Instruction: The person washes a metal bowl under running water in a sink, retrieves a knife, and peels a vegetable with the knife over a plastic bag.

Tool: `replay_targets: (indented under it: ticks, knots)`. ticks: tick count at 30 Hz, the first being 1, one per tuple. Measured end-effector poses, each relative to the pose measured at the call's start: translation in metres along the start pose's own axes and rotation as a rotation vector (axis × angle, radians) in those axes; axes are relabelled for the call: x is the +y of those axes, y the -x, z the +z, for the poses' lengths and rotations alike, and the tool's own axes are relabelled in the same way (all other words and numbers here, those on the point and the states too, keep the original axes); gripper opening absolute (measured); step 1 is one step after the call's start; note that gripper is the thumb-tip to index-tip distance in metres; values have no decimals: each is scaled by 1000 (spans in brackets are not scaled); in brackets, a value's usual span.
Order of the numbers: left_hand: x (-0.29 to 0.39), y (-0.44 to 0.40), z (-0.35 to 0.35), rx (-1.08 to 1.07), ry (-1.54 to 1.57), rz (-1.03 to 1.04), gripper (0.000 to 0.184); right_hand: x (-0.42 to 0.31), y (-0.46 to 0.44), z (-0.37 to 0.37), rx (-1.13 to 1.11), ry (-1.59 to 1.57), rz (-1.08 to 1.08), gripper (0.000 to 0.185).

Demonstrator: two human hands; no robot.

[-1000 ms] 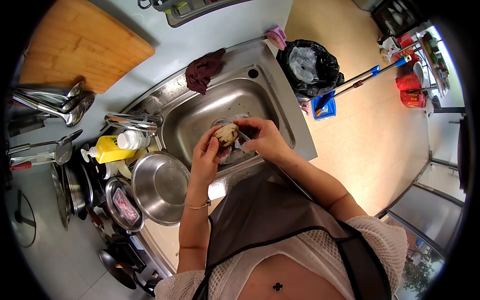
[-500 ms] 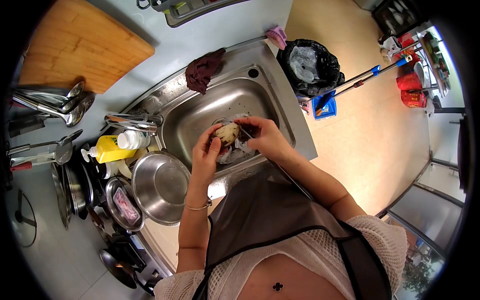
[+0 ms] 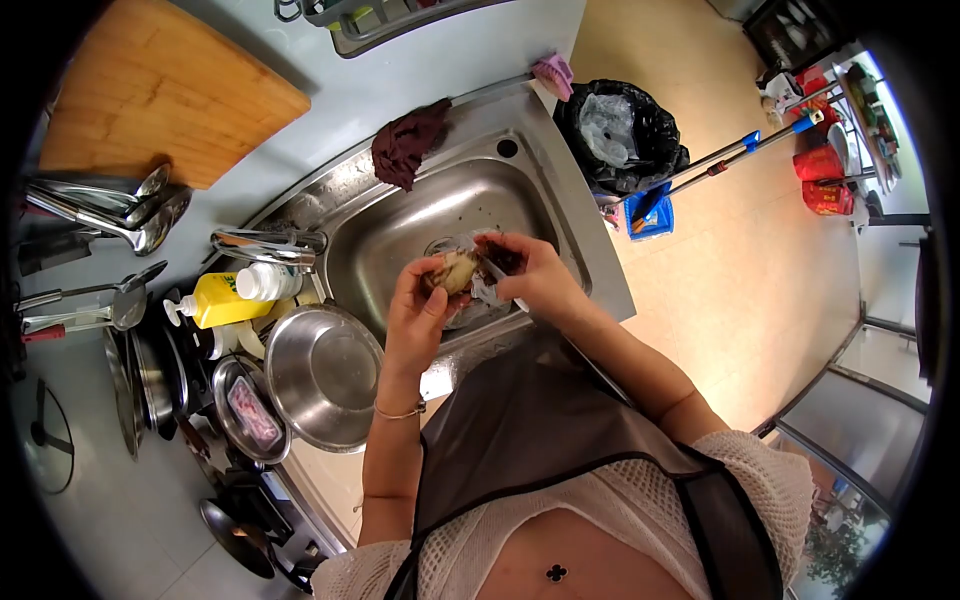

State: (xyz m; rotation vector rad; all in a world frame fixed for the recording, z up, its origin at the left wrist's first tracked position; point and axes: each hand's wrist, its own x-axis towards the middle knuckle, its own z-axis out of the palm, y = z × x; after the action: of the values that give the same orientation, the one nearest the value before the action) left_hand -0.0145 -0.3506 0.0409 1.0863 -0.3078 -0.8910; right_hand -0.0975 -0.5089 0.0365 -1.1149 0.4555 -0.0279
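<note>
Over the near side of the steel sink [image 3: 375, 235], my left hand [image 3: 415, 305] is closed around a pale, rounded piece of produce [image 3: 456, 272] with brown patches of skin. My right hand [image 3: 532, 275] is closed just to the right of it, on a thin tool [image 3: 492, 268] whose tip points at the produce. Most of the tool is hidden by my fingers, so its kind is unclear. Dark peelings show by my right fingertips. Beneath my hands, a crumpled clear plastic bag [image 3: 466, 317] lies in the sink.
Left of the sink stand a steel bowl [image 3: 325, 378], a yellow bottle [image 3: 218, 300] and a dish holding a wrapped pack [image 3: 254, 412]. A dark cloth [image 3: 407, 145] hangs on the back rim. A black-lined bin [image 3: 650, 150] is on the floor at right.
The produce has turned slightly in my left hand and shows a different face. My right hand has shifted a little, with more dark peel visible at its fingertips.
</note>
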Motion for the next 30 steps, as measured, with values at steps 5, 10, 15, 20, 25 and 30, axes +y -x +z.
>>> replay_targets:
  ticks: [5, 10, 15, 20, 25, 30]
  knots:
    - [-15, -9, -2, 49, -94, 157, 37, 0, 7, 14, 31, 151, -145, 57]
    - [-14, -5, 4, 121, -301, 216, 41, 0, 11, 19, 116, 378, -289, 52]
    - [-9, 8, 26, 320, -545, 199, 35, -1, 12, 21, 181, 537, -398, 45]
    - [-18, 17, 37, 409, -669, 294, 35, 0, 9, 25, 248, 657, -417, 34]
    - [-3, 35, 41, 334, -547, 482, 33, 25, -17, -16, 445, 644, -229, 31]
    - [6, 19, 15, 208, -70, 289, 48, 31, -32, -21, 450, 655, -417, 44]
